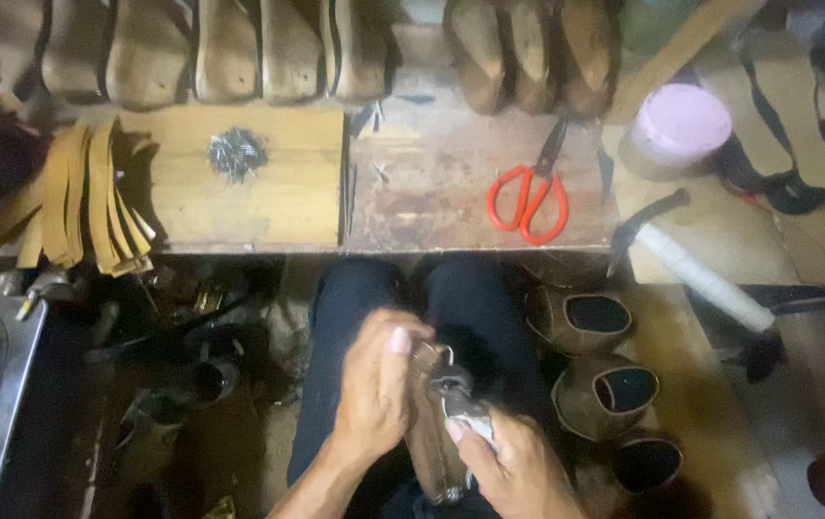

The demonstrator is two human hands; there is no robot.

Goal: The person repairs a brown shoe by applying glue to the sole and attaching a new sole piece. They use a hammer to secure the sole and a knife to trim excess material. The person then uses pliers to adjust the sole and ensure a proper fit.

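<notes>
My left hand (377,384) grips a brown wooden shoe sole (431,432) held upright over my lap. A strap bends across the sole's top under my thumb. My right hand (518,461) is shut on a metal pincer tool (455,394) whose dark head presses on the sole's upper part. Both hands sit low in the middle, in front of the wooden bench (451,183).
On the bench lie a pile of small nails (236,152), red-handled scissors (528,197) and tan leather strips (86,197). Wooden soles (239,48) line the back. A pink-lidded tub (681,120) and a hammer (691,264) lie right; finished sandals (604,384) stand beside my leg.
</notes>
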